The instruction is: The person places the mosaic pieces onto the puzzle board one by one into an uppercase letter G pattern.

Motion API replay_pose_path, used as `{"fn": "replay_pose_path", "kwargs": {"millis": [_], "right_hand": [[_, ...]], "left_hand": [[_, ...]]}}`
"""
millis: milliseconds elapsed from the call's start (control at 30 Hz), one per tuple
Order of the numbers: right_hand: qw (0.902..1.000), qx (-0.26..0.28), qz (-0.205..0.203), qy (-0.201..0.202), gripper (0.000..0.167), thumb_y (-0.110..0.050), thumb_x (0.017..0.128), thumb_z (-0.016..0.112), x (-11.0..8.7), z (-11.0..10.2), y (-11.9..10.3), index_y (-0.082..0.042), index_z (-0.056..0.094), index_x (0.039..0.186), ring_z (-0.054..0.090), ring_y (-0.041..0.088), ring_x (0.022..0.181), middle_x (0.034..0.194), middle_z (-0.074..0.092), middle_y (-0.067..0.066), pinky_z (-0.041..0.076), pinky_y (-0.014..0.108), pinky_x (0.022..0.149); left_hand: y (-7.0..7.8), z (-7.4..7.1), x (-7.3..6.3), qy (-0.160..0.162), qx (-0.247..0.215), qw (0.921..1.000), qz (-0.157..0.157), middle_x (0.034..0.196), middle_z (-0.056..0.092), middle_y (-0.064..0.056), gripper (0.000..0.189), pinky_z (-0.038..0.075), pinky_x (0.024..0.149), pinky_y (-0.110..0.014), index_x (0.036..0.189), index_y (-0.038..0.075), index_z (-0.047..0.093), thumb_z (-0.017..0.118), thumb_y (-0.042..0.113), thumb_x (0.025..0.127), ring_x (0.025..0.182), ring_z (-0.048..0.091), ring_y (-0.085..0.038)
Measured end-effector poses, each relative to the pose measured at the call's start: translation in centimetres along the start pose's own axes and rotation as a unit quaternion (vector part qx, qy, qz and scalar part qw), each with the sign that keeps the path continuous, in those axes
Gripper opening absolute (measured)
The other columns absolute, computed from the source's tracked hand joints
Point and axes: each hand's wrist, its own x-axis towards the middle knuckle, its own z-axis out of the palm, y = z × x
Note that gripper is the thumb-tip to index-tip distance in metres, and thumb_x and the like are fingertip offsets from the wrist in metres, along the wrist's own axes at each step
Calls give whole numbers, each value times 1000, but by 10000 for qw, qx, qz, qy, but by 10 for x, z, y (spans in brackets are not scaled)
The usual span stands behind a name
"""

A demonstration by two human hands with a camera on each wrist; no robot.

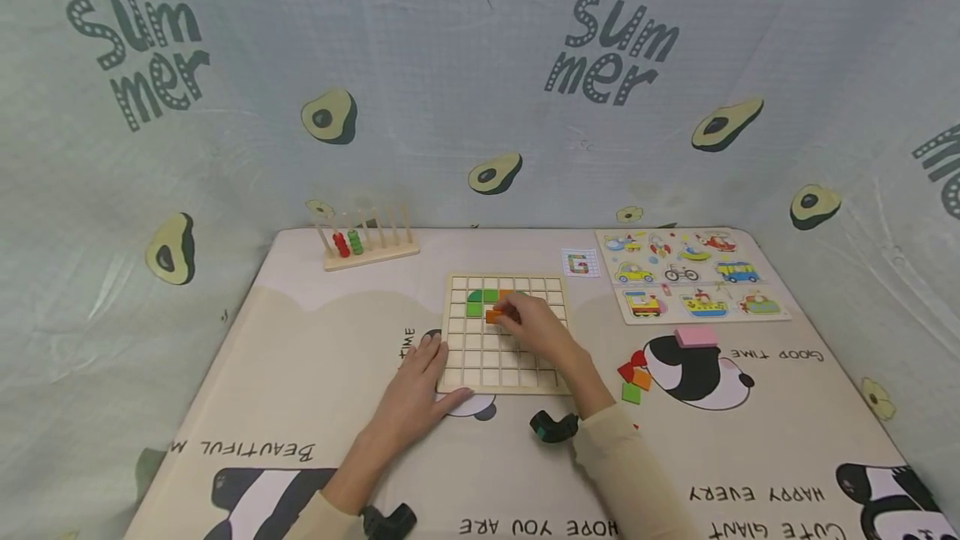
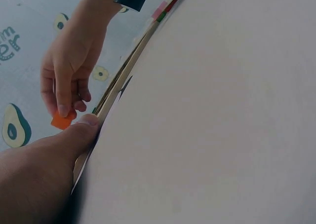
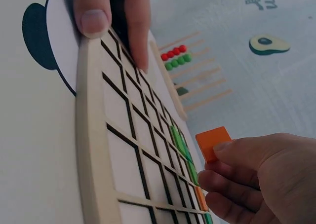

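Observation:
A wooden grid board (image 1: 461,361) lies on the table before me, with several green tiles (image 1: 475,308) and an orange one in its upper cells. My right hand (image 1: 536,327) pinches an orange square tile (image 3: 212,140) between thumb and fingers. That tile is held above the board, as the right wrist view shows; in the head view the hand hides some cells. My left hand (image 1: 414,388) rests at the board's near left corner. Its thumb (image 2: 81,132) touches the near edge, and its extended fingers lie along the left side.
Loose red, orange and green tiles (image 1: 631,392) lie right of the board, near a pink block (image 1: 696,337). Behind are a small pattern card (image 1: 581,262) and a vehicle picture board (image 1: 678,294). A peg stand (image 1: 375,257) with red and green beads stands back left.

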Motion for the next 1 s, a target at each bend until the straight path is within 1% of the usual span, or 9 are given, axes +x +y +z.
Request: {"fn": "replay_pose_path", "kwargs": {"millis": [233, 400, 500, 733, 1000], "right_hand": [[10000, -34, -54, 30, 15, -13, 97, 66, 6, 16, 0, -7, 71, 109, 65, 13, 89, 99, 71, 4, 58, 30, 82], [10000, 12, -17, 22, 17, -15, 97, 66, 9, 24, 0, -7, 71, 111, 65, 12, 89, 100, 71, 3, 58, 30, 82], [10000, 19, -40, 42, 17, -16, 97, 66, 9, 26, -1, -9, 70, 112, 64, 12, 88, 101, 72, 2, 58, 31, 82], [9998, -100, -133, 133, 16, -17, 96, 68, 10, 30, -2, -11, 71, 110, 64, 12, 88, 101, 73, 1, 56, 30, 80], [9993, -353, -103, 56, 17, -20, 97, 67, 11, 31, -3, -10, 73, 110, 66, 16, 97, 107, 71, 3, 57, 34, 87]], "left_hand": [[0, 0, 1, -47, 0, 10000, -9, 160, 36, -19, 90, 25, 126, -48, 150, -1, 42, 61, 63, 90, 151, 31, -35], [0, 0, 1, -44, -2, 10000, 44, 160, 37, -19, 90, 26, 126, -49, 150, -1, 42, 63, 62, 90, 151, 32, -36], [1, 0, 2, -49, 8, 10000, 46, 160, 36, -19, 89, 25, 126, -49, 151, -1, 41, 62, 62, 90, 151, 32, -35], [1, 0, 2, 116, -43, 9997, 190, 158, 39, -23, 87, 28, 125, -51, 147, -5, 45, 65, 58, 90, 149, 34, -38], [0, 0, 1, 117, -50, 9998, 173, 158, 39, -22, 87, 27, 125, -51, 148, -4, 45, 64, 59, 91, 150, 34, -37]]}}
